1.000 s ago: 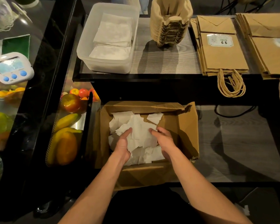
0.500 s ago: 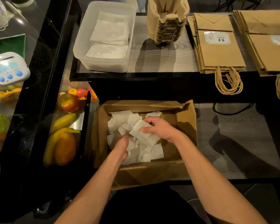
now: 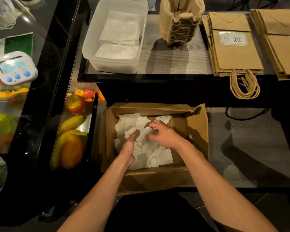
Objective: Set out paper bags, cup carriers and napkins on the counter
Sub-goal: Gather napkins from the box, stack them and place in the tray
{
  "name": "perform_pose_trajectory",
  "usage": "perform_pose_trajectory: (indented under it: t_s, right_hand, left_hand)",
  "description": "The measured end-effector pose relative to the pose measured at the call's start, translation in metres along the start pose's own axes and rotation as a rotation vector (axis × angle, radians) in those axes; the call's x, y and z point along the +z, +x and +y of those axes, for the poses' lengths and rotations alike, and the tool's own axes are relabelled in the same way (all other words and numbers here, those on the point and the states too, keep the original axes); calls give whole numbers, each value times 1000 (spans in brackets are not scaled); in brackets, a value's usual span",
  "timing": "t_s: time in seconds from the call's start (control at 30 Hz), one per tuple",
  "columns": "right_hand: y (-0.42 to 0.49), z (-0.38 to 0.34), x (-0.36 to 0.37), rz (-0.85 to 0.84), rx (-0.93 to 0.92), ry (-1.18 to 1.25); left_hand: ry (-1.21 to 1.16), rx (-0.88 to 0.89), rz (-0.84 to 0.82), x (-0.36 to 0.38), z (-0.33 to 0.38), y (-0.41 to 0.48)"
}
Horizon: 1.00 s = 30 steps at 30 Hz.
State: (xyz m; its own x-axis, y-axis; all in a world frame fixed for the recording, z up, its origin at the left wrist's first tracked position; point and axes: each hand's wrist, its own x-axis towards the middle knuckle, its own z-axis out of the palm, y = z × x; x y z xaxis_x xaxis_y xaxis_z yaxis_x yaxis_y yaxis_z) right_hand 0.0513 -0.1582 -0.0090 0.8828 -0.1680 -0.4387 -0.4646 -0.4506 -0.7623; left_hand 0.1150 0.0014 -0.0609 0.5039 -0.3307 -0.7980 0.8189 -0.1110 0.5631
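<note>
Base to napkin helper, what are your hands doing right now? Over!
Right hand gripping loose napkins in the cardboard box. Left hand open, flat against the pile. Nothing seen blocking the plastic tub on the counter. Over.

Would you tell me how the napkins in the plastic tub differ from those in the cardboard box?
The stacked white napkins lie flat and untouched in the clear plastic tub; the loose white napkins are jumbled in the brown cardboard box, the left hand and right hand handling them. Both are white.
</note>
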Motion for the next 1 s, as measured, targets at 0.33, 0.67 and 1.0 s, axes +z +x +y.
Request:
perform_pose_trajectory:
  t_s: [0.33, 0.67, 1.0]
  right_hand:
    - [1, 3, 4, -40, 73, 124]
    - [-5, 18, 0, 36, 187, 240]
    - [-5, 23, 7, 7, 144, 272]
  left_hand:
    - [32, 11, -17, 8, 6, -8]
    - [-101, 14, -108, -2, 5, -8]
    - [-93, -64, -184, 13, 12, -17]
